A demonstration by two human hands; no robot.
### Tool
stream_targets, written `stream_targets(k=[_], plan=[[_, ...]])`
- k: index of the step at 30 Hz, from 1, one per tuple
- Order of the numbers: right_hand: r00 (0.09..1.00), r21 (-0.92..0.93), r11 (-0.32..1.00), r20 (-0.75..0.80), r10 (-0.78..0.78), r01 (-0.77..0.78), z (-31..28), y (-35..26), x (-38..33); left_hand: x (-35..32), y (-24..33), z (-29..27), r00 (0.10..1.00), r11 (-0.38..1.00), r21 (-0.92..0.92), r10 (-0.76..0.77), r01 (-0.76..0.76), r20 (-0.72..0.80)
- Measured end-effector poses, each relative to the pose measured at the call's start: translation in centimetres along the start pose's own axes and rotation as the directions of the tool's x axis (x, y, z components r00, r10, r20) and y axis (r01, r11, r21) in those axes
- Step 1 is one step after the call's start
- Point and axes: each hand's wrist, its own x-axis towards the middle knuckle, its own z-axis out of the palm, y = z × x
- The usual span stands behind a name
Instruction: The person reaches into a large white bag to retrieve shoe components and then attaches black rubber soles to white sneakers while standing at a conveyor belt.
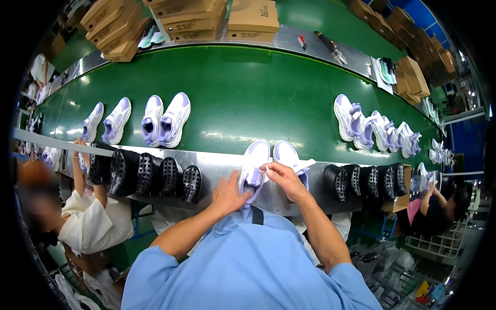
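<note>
A white and lilac sneaker (pixel 257 154) stands on the metal ledge in front of me, toe pointing away. My left hand (pixel 227 194) lies against its left side with fingers apart, thumb near the heel opening. Over the tongue, the thumb and index finger of my right hand (pixel 287 182) pinch a small white piece; whether it is a lace end or a strip is too small to tell. Close on the right stands a matching sneaker (pixel 285 151), a white flap or tag sticking out at its opening. My right hand partly covers this second sneaker.
Black studded shoe forms (pixel 192 184) line the ledge on both sides. The green conveyor belt (pixel 248 98) carries more sneakers (pixel 175 119) left and right. Cardboard shoe boxes (pixel 253 18) and cutting tools (pixel 330 47) sit on the far ledge. Co-workers (pixel 98 222) work at either side.
</note>
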Motion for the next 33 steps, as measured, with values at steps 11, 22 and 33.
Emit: stream_targets(k=[11,22,33], plan=[[0.984,-0.645,0.745,0.157,-0.086,0.169,-0.2,-5.4,-1.0,1.0,-3.0,3.7,0.885,0.74,-0.489,-0.42,0.461,0.199],[0.936,-0.647,0.679,0.289,-0.202,0.346,2.7,-9.6,-5.0,0.3,-0.2,-6.2,0.961,0.969,-0.168,0.14,-0.182,-0.237],[0.961,-0.571,0.786,0.258,-0.101,0.236,4.2,-7.9,-4.8,0.4,0.0,-7.7,0.882,0.887,-0.07,0.44,-0.456,-0.169]])
